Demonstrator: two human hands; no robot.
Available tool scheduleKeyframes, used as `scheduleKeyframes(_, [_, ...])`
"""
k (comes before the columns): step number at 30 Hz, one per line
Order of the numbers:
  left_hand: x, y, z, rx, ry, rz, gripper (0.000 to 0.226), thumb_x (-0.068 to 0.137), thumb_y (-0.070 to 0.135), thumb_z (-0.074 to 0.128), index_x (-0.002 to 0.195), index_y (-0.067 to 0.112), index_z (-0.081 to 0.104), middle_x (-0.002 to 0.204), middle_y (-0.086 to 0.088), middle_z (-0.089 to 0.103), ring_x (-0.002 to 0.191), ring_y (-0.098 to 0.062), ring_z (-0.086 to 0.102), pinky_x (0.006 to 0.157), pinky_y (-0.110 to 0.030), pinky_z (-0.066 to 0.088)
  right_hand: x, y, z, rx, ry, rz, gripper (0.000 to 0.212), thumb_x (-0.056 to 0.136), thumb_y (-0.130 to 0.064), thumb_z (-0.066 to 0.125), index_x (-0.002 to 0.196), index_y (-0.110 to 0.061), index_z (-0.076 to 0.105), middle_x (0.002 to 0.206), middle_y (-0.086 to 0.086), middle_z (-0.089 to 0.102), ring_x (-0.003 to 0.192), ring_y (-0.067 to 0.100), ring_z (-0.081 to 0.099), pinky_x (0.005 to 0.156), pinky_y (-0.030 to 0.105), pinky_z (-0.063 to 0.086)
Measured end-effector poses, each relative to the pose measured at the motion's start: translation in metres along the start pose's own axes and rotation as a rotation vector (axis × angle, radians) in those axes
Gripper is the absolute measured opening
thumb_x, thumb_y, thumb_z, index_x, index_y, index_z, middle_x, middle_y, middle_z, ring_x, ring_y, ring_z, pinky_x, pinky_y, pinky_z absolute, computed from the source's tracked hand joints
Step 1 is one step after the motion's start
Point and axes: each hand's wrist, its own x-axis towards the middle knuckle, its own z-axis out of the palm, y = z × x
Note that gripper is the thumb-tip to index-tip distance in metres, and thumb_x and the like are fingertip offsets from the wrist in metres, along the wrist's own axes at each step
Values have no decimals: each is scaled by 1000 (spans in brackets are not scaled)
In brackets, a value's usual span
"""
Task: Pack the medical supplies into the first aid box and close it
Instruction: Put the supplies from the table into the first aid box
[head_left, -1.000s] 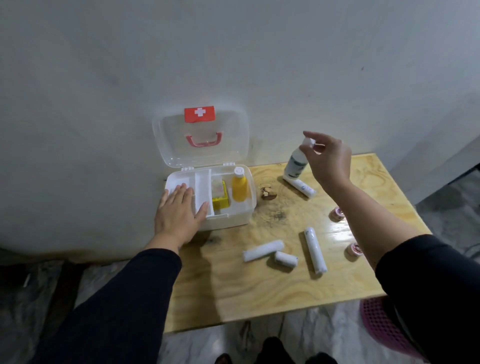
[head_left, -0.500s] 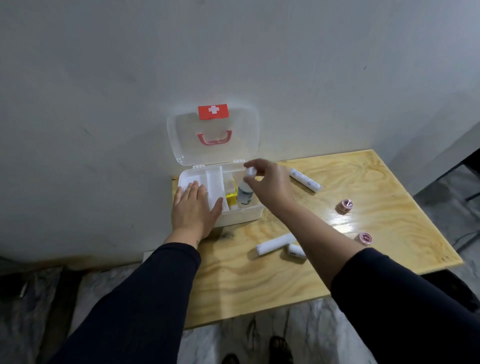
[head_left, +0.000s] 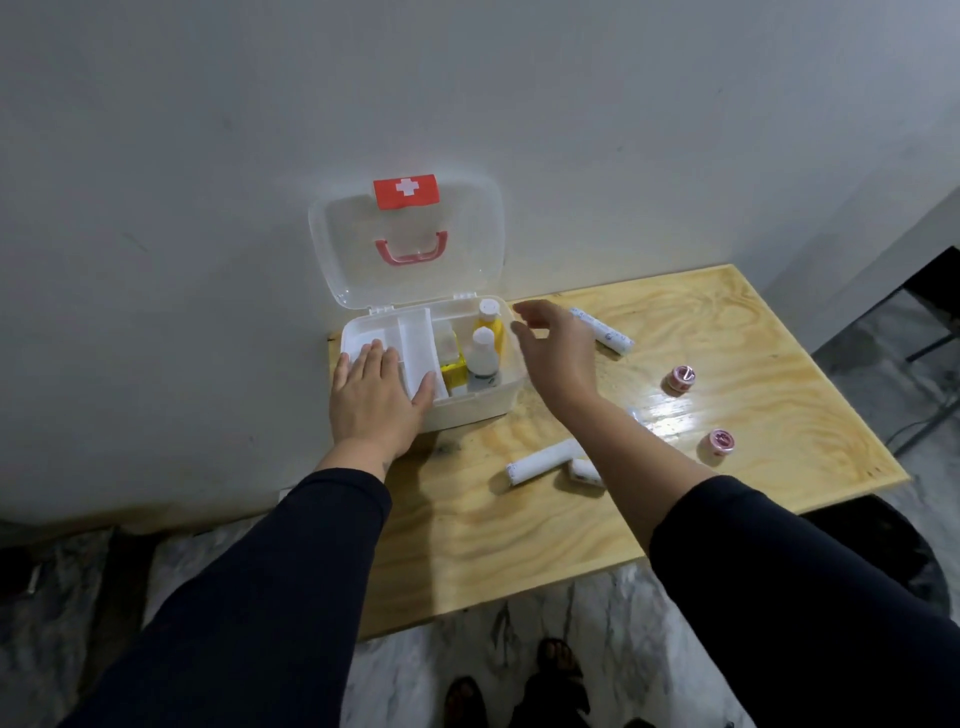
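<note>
The white first aid box stands open at the table's back left, its clear lid leaning on the wall. Inside its right compartment stand a white bottle, a yellow bottle and a small yellow box. My left hand lies flat on the box's left side. My right hand hovers just right of the box, fingers apart, empty. Bandage rolls lie on the table: one behind my right hand, two near the middle. Two pink tape rolls sit to the right.
The wooden table stands against a grey wall. Its front and right edges drop to a marble floor. My feet show below the front edge. A dark object sits under the table's right corner.
My right hand carried the white bottle from the table's right side into the box, set it beside the yellow bottle, let go and drew back to the right. My left hand stayed put.
</note>
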Motion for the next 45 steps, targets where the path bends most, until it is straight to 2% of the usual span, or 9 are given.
scheduleKeyframes(3, [0,-1,0,0,-12,-1,76,92,60,12,147,10,29,157,-7,24,146,-19,16,120,-38,0,-5,31,-28,-137,28,93,29,88,-10,60,116,-11,64,117,8,67,105,21,62,88,27,46])
scheduleKeyframes(8, [0,0,0,7,-16,1,76,92,59,12,146,9,29,157,-8,24,146,-19,17,120,-39,1,-36,96,-63,-442,-67,385,38,87,-21,61,125,-17,57,124,13,60,119,31,51,90,37,45])
scheduleKeyframes(11, [0,0,0,16,-18,2,76,92,60,12,146,9,30,157,-8,24,145,-19,17,120,-39,1,-51,115,-68,-460,-90,443,40,86,-28,60,125,-18,57,117,15,63,114,33,55,87,36,46])
scheduleKeyframes(15, [0,-1,0,20,-15,5,76,92,60,11,146,9,30,156,-8,25,145,-20,17,120,-39,2,-52,123,-61,-448,-75,476,29,86,-15,59,114,-12,60,108,17,66,102,34,60,75,34,46])
scheduleKeyframes(26, [1,1,3,16,26,-6,71,94,57,16,145,11,33,156,-7,28,145,-18,20,120,-38,2,18,116,-25,-487,-137,217,18,85,-8,55,96,-9,70,95,12,67,86,31,61,63,30,43])
scheduleKeyframes(30, [0,2,4,28,31,-20,68,94,54,19,145,11,34,156,-6,27,145,-17,20,120,-37,2,48,116,-14,-616,-140,92,23,88,-18,58,109,-16,68,114,10,60,110,31,49,83,38,44])
scheduleKeyframes(33, [1,2,4,30,39,-23,67,95,53,20,145,11,35,155,-6,28,144,-17,21,120,-37,3,68,119,-14,-706,-99,-26,23,87,-30,59,104,-22,72,122,5,60,112,31,45,89,39,39])
scheduleKeyframes(38, [0,4,3,28,50,-44,81,86,59,5,144,11,36,155,-5,30,144,-17,24,119,-36,4,90,121,-11,-625,-209,1,27,85,-38,58,92,-18,75,94,9,72,93,32,62,76,35,50])
scheduleKeyframes(45, [1,2,6,32,72,-49,83,84,59,6,141,11,41,152,-6,36,141,-18,30,118,-36,8,130,132,-18,-619,-30,-8,31,91,-36,52,102,-14,72,109,11,67,107,33,54,85,38,43])
